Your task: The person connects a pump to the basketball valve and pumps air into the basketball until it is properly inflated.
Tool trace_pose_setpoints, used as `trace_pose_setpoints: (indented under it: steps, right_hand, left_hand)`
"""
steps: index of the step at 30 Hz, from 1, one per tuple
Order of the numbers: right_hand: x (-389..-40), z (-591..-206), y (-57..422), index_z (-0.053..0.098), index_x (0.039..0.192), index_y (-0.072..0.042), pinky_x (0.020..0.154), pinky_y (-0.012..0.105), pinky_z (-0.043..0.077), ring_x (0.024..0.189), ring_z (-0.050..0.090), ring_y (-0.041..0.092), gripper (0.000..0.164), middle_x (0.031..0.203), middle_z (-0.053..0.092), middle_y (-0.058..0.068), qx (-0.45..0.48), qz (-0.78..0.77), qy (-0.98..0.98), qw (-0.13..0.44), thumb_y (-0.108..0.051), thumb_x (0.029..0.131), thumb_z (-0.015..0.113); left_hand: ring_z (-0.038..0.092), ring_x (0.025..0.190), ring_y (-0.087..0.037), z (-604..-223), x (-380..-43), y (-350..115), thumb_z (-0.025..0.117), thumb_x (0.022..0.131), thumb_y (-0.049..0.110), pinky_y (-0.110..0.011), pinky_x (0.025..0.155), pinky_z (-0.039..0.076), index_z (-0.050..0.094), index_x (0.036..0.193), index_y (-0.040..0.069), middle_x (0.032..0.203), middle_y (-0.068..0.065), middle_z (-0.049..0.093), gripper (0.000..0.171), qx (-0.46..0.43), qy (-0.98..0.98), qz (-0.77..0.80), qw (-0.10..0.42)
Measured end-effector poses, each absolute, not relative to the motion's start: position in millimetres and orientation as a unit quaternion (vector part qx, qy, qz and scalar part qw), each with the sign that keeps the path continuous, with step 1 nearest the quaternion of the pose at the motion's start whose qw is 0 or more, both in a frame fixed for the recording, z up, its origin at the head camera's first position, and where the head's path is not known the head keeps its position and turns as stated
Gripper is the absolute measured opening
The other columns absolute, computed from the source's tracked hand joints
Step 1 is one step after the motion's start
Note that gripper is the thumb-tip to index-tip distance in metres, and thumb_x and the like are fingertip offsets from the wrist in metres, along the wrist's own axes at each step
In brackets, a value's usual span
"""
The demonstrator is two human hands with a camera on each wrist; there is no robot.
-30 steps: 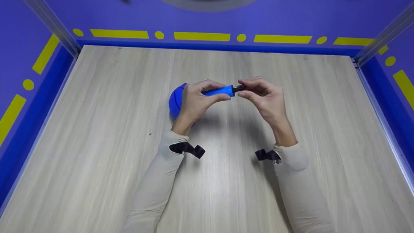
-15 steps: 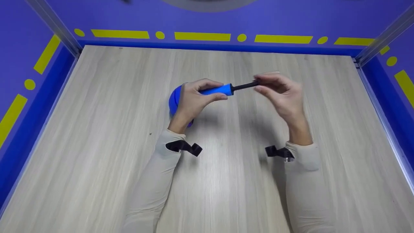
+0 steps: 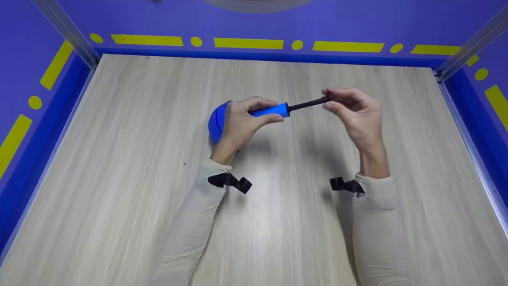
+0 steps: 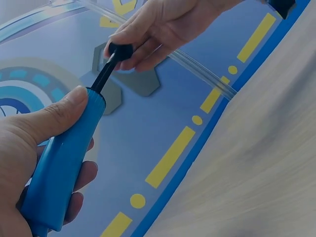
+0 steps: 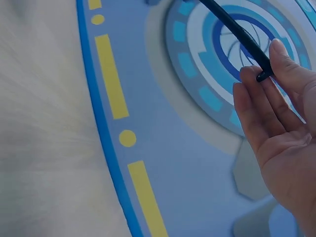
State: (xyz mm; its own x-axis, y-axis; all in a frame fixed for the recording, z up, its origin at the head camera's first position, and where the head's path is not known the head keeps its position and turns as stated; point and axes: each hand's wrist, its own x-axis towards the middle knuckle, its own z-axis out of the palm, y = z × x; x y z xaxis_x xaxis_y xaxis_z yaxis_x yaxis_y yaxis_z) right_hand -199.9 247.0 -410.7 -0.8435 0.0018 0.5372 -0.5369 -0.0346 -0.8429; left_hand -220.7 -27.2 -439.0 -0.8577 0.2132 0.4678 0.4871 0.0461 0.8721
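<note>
A small hand pump with a blue barrel [image 3: 274, 111] is held up over the table between both hands. My left hand [image 3: 242, 123] grips the barrel, thumb along one side and fingers curled round the other, as the left wrist view shows. From the barrel's end a black rod [image 3: 307, 104] sticks far out. My right hand [image 3: 359, 115] pinches the black handle [image 4: 121, 51] at the rod's end between thumb and fingers. Behind the left hand lies a blue ball [image 3: 217, 123] with dark lines, mostly hidden by that hand.
The wood-grain table [image 3: 119, 167] is bordered by blue panels [image 3: 254, 28] with yellow marks at the back and sides. Each sleeve carries a black wrist camera mount, the left mount [image 3: 238, 184] and the right mount [image 3: 345, 185].
My right hand has moved right and slightly away, drawing the black rod far out of the blue barrel. The left hand has stayed nearly in place on the barrel.
</note>
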Motion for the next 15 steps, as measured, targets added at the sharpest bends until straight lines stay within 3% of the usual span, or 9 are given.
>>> trace_pose_setpoints:
  steps: [6, 15]
  right_hand:
    - [-202, -424, 219, 0.073, 0.115, 0.011, 0.089, 0.034, 0.060, 0.105, 0.074, 0.028, 0.024, 0.116, 0.074, 0.020, 0.238, 0.639, -0.718, 0.142, 0.006, 0.092, 0.080]
    - [-200, -423, 209, 0.073, 0.119, 0.010, 0.090, 0.033, 0.060, 0.103, 0.073, 0.027, 0.029, 0.116, 0.074, 0.021, 0.249, 0.631, -0.721, 0.140, 0.015, 0.091, 0.076]
  left_hand:
    - [0.076, 0.093, -0.012, -440, -218, -25, 0.095, 0.082, 0.021, -0.032, 0.085, 0.061, 0.084, 0.105, 0.004, 0.099, -0.002, 0.081, 0.031, -0.247, -0.725, -0.631, 0.123]
    - [0.076, 0.093, -0.012, -438, -220, -28, 0.094, 0.083, 0.020, -0.033, 0.084, 0.061, 0.084, 0.106, 0.003, 0.099, -0.001, 0.081, 0.030, -0.262, -0.717, -0.635, 0.120]
